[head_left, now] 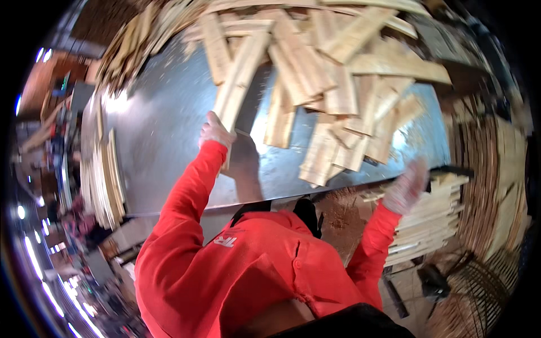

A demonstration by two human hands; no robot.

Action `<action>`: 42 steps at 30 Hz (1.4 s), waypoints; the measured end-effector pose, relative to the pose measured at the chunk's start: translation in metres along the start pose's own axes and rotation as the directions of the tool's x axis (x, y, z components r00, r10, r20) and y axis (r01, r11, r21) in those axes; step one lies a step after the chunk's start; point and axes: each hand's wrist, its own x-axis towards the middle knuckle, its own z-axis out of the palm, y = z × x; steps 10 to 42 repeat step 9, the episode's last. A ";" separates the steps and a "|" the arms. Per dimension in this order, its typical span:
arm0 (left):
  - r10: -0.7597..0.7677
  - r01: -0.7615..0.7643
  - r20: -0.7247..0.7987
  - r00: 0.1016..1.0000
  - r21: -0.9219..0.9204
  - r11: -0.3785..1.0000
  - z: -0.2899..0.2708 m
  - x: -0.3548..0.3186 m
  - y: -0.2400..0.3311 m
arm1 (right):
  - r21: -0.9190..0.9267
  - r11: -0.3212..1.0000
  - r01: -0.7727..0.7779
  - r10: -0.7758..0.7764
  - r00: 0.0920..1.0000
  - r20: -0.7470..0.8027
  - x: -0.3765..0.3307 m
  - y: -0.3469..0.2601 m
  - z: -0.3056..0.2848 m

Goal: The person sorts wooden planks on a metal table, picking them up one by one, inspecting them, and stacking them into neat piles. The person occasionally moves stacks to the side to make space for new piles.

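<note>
My left hand (217, 130), in a pale glove, is closed round a long wooden board (243, 76) near its lower end. The board slants up and away across the metal table (169, 129), its far end among the heaped boards. Off the table's near right corner, my right hand (407, 187) is raised above a stack of boards (431, 225). Motion smears its gloved fingers, so whether they grip anything does not show. Loose boards (304, 67) lie crisscrossed over the table's far and right parts.
Thin strips (101, 180) stand bundled at the table's left edge, and more strips (132, 42) are piled at the far left. Tall board stacks (484, 180) rise on the right. A dark wire-frame object (479, 287) sits on the floor at the lower right.
</note>
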 end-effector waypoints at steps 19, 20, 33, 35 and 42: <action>0.421 -0.271 0.094 0.902 -0.635 0.723 0.065 -0.055 -0.288 | -0.120 0.951 0.283 -0.139 0.745 0.652 -0.136 -0.067 0.421; 0.421 -0.271 0.094 0.902 -0.635 0.723 0.065 -0.055 -0.288 | -0.120 0.951 0.283 -0.139 0.745 0.652 -0.136 -0.067 0.421; 0.421 -0.271 0.094 0.902 -0.635 0.723 0.065 -0.055 -0.288 | -0.120 0.951 0.283 -0.139 0.745 0.652 -0.136 -0.067 0.421; 0.421 -0.271 0.094 0.902 -0.635 0.723 0.065 -0.055 -0.288 | -0.120 0.951 0.283 -0.139 0.745 0.652 -0.136 -0.067 0.421; 0.421 -0.271 0.094 0.902 -0.635 0.723 0.065 -0.055 -0.288 | -0.120 0.951 0.283 -0.139 0.745 0.652 -0.136 -0.067 0.421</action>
